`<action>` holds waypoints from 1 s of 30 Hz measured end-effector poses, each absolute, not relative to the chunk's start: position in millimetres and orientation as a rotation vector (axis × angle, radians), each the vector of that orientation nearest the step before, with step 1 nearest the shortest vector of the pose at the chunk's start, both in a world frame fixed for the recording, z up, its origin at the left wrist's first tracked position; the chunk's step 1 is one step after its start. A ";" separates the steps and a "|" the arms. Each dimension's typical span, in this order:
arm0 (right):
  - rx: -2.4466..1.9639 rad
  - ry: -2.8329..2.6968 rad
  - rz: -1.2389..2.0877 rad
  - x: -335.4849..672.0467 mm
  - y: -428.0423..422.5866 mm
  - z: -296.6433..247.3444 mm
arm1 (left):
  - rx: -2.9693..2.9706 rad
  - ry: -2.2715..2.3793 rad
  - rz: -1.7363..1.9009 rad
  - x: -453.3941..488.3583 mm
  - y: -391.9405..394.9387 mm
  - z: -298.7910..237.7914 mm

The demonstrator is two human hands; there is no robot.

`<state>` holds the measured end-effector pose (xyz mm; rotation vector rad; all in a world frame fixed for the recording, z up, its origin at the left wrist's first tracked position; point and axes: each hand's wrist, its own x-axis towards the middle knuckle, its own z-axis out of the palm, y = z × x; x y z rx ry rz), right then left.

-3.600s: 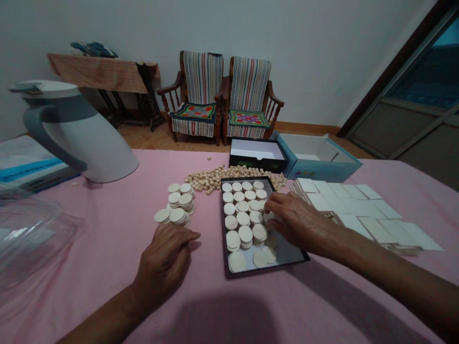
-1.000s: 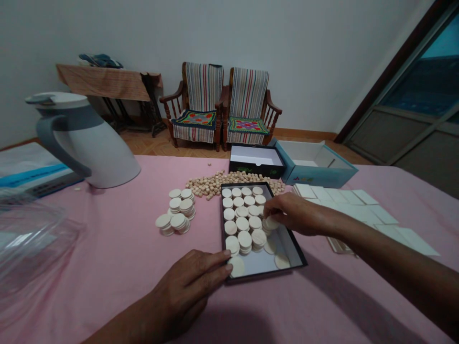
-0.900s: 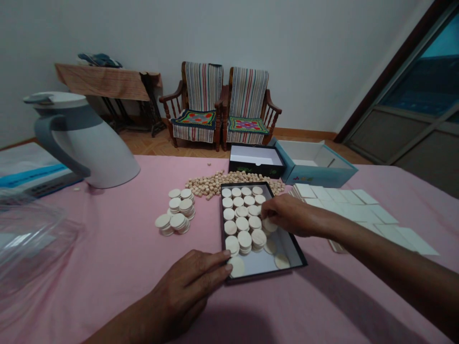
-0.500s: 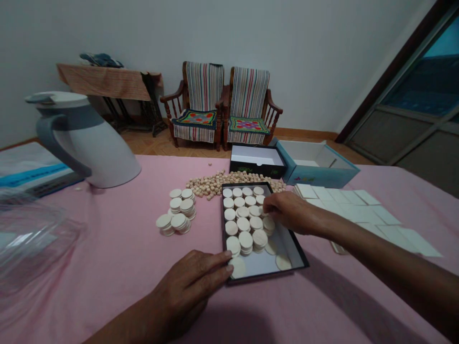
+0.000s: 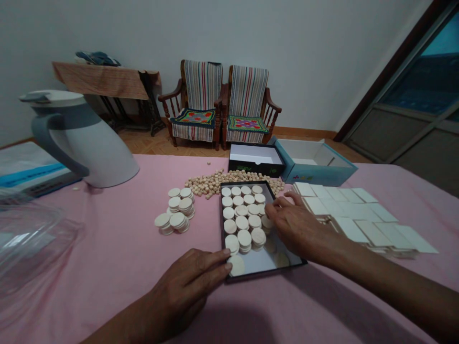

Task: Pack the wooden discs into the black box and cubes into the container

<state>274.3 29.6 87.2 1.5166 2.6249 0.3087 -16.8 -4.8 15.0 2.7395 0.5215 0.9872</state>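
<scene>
Pink cloth covers the surface (image 5: 122,258) beneath our forearms. Nearest us, our left hand (image 5: 188,282) lies with fingers stretched and loosely spread, their tips touching the near left corner of the black-rimmed tray (image 5: 260,265); we see nothing gripped in it. One disc (image 5: 238,266) lies in that corner, just beside those fingertips.

The stacked discs (image 5: 245,239) fill most of the tray in rows, from just beyond our left fingertips to its far end, with bare floor along its near side. Our right hand (image 5: 294,229) reaches over the right wall, fingers half bent and a little parted, tips at the right-hand end of the rows. Whether it has hold of a disc we cannot tell.

To work well at that end, we would press lightly with the fingertips low on a stack's side, so that it slides as one and its top does not shear off. Our left fingers should bear on the rim rather than on the corner disc. We would also mind the shaded discs (image 5: 281,260) beneath our right palm, easily brushed aside.

Ahead of our left hand, outside the tray, stand the loose stacks (image 5: 177,220); right of our right hand spread the white squares (image 5: 358,210). Beyond both hands come the small wooden pieces (image 5: 215,182), then the black box (image 5: 256,165) and the blue box (image 5: 315,173).
</scene>
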 end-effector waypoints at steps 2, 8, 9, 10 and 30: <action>1.520 2.624 0.278 273.6 30.0 89.9 | 2.743 0.520 0.993 -16.4 -4.7 16.4; 1.565 2.511 -0.030 273.9 19.4 115.1 | 2.738 0.509 1.016 -15.8 -3.9 14.9; 1.517 2.486 -0.156 273.1 15.2 119.5 | 2.737 0.514 1.014 -15.8 -3.9 13.8; 1.451 2.468 -0.277 271.7 10.9 123.3 | 2.737 0.519 1.010 -15.8 -3.9 13.1; 1.068 2.314 -0.412 256.7 17.0 121.5 | 2.750 0.523 1.001 -15.1 -5.2 19.1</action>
